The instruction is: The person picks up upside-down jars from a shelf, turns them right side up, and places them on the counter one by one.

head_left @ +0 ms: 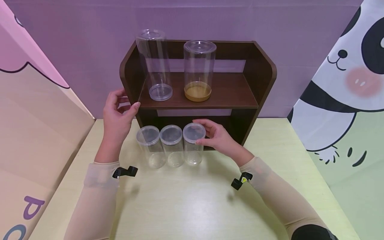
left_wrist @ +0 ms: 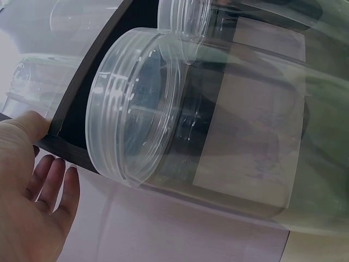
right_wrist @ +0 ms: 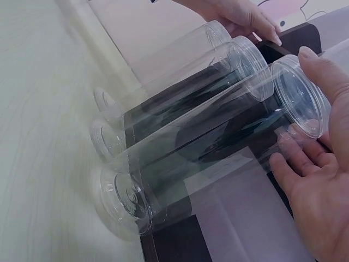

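Note:
Three clear lidded plastic jars stand upright in a row on the table: a left jar (head_left: 153, 150), a middle jar (head_left: 173, 150) and a right jar (head_left: 192, 151). My right hand (head_left: 217, 136) holds the right jar near its lid (right_wrist: 300, 98), thumb on one side and fingers on the other. My left hand (head_left: 118, 111) grips the left side panel of a dark brown wooden shelf (head_left: 231, 88), its thumb at the front edge. On the upper board, two clear jars stand upside down: a tall jar (head_left: 154, 63) and a wider jar (head_left: 199, 63) with a gold lid.
The shelf stands at the table's back edge, behind the row of jars, which partly covers its lower compartment. The light wooden table (head_left: 186, 203) extends in front. A purple cloth (head_left: 84, 43) hangs behind, with printed panels at left and right (head_left: 336, 110).

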Available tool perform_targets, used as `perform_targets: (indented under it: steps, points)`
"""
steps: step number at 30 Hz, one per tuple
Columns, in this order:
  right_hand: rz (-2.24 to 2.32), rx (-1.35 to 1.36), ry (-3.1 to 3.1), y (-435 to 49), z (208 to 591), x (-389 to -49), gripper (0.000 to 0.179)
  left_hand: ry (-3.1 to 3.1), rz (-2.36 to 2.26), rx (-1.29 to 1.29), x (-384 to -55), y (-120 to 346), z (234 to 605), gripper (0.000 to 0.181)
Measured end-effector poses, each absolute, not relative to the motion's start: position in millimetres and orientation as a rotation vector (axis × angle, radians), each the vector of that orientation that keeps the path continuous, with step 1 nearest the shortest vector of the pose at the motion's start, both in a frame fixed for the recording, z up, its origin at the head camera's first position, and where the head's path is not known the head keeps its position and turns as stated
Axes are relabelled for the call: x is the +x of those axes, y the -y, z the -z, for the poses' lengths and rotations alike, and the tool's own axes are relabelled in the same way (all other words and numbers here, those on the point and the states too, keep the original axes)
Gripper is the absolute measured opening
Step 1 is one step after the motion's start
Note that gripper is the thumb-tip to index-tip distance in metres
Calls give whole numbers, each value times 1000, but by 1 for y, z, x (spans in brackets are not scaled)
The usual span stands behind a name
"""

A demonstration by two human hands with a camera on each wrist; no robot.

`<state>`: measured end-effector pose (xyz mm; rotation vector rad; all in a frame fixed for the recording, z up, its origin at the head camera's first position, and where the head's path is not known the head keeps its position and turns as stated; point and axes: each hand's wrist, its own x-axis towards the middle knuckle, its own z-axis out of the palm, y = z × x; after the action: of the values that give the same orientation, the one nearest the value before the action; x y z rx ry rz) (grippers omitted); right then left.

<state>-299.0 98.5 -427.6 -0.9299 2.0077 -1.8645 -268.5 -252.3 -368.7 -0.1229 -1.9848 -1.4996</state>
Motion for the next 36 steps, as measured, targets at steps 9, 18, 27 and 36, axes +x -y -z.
perform_targets:
  steps: [9,18,27,36]
  points:
    - [1855,-902,-2002,-97,431,-298,71,1962,1518,-137,-271,253,369,49]
    - [1891,-888,-1972,-97,439,-298,71,1960,1524,-133,-272,254,371,49]
    - [1961,-865,-1906,-93,446,-296,69,1962,1523,-127,-271,253,370,49]
    - [1927,-877,-1948,-95,446,-298,70,1984,1504,-113,-270,253,370,50]
